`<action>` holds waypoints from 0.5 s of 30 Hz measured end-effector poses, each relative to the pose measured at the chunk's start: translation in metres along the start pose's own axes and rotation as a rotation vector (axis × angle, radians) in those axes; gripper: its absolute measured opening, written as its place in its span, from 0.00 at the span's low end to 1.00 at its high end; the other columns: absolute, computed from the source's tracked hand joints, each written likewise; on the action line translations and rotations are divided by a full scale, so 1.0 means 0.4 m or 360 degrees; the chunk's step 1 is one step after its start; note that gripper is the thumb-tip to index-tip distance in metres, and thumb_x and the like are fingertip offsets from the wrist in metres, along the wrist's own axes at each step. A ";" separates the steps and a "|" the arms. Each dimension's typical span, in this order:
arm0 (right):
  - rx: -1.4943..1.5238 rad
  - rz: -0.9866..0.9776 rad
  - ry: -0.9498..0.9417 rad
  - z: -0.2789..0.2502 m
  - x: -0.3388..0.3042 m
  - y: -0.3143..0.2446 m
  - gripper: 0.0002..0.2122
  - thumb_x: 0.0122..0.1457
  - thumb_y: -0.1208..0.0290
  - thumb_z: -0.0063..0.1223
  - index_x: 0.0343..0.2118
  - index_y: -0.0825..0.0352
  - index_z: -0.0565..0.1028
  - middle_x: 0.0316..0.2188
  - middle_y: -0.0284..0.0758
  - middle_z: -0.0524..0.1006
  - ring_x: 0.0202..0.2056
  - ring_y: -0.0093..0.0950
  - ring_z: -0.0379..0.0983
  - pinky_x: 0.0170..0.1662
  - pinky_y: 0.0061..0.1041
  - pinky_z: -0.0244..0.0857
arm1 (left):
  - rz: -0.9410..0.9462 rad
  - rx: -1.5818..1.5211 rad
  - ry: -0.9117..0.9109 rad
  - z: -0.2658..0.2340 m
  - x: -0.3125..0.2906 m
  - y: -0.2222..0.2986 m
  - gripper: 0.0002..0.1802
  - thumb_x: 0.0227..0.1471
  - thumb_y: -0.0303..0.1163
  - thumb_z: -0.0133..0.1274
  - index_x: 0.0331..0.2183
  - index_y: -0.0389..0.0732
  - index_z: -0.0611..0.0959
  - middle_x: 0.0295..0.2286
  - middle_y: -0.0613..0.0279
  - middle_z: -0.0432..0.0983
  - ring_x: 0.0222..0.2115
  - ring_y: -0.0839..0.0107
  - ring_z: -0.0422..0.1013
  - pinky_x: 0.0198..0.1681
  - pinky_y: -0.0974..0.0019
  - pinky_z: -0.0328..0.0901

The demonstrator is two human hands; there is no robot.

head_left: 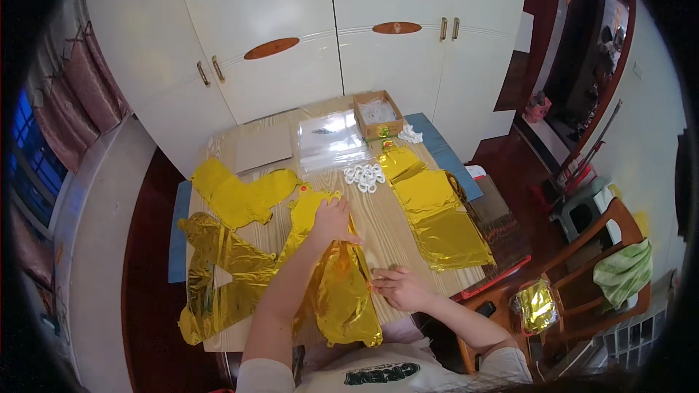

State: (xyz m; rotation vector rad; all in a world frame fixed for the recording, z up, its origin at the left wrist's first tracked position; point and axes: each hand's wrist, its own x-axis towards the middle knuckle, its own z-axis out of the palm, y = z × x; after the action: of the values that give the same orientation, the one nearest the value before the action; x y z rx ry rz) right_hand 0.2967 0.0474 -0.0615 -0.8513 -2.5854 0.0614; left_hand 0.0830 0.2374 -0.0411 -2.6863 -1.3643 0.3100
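White shirt (313,380) is nearest; long gold foil (346,298) points away, left hand (333,220) on top, right hand (402,289) at its right edge; can't tell if either grip pinches.

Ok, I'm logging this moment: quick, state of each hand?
Left hand: open, resting on the gold foil.
Right hand: at the foil's right edge; grip can't be told.

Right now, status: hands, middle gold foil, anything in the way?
Left hand on middle gold foil; right hand at its right edge. No apparent obstruction; white rings lie apart.
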 end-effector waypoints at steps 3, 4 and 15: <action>0.0010 -0.0041 0.0033 0.006 -0.006 0.002 0.10 0.49 0.70 0.54 0.35 0.62 0.82 0.43 0.25 0.80 0.55 0.27 0.67 0.52 0.28 0.60 | -0.0040 -0.0003 -0.0051 0.008 0.011 -0.001 0.77 0.20 0.83 0.53 0.61 0.33 0.62 0.61 0.52 0.57 0.59 0.60 0.56 0.58 0.54 0.53; 0.0020 -0.0027 0.0020 0.004 -0.006 0.000 0.10 0.49 0.69 0.54 0.35 0.62 0.82 0.43 0.25 0.80 0.54 0.27 0.67 0.52 0.28 0.60 | -0.0048 -0.0003 -0.0071 0.008 0.013 -0.001 0.78 0.19 0.83 0.53 0.62 0.33 0.60 0.62 0.52 0.55 0.61 0.59 0.55 0.59 0.54 0.52; 0.0090 0.0051 -0.0061 -0.020 -0.017 -0.019 0.10 0.51 0.67 0.54 0.35 0.61 0.82 0.42 0.23 0.80 0.48 0.27 0.68 0.53 0.29 0.60 | -0.0106 -0.0119 -0.0093 0.001 0.010 0.002 0.69 0.32 0.77 0.53 0.63 0.36 0.57 0.63 0.54 0.54 0.61 0.60 0.55 0.58 0.52 0.53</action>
State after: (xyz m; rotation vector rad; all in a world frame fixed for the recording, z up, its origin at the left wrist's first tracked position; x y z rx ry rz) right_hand 0.3006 0.0367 -0.0556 -0.8790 -2.5926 0.1613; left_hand 0.0860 0.2403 -0.0421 -2.7042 -1.5074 0.3406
